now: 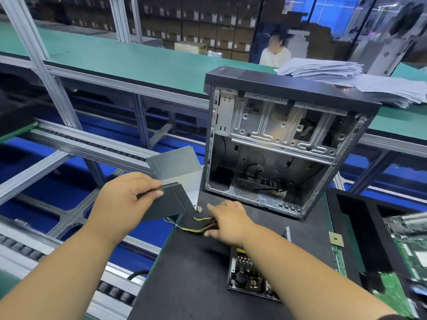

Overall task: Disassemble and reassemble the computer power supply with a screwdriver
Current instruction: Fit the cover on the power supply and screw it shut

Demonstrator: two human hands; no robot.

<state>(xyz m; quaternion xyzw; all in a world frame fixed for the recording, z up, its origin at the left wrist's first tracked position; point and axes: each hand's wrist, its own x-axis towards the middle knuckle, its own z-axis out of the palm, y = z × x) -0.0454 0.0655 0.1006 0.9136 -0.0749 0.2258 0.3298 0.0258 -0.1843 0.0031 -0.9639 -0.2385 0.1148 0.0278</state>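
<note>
My left hand [124,199] grips a dark grey metal cover plate [172,203] of the power supply and holds it above the left edge of the black mat [191,273]. My right hand [227,224] holds a bundle of yellow and black wires [196,227] lying on the mat. The bare power supply circuit board [246,273] sits near the front of the mat, partly hidden under my right forearm. A light grey metal casing [175,166] stands behind the plate. No screwdriver is in view.
An open computer case [277,144] stands upright at the back of the mat. A green motherboard [409,241] lies at the right, with a small chip [336,239] beside it. A roller conveyor [34,250] runs at the left. A seated person [276,53] and a paper stack [323,69] are behind.
</note>
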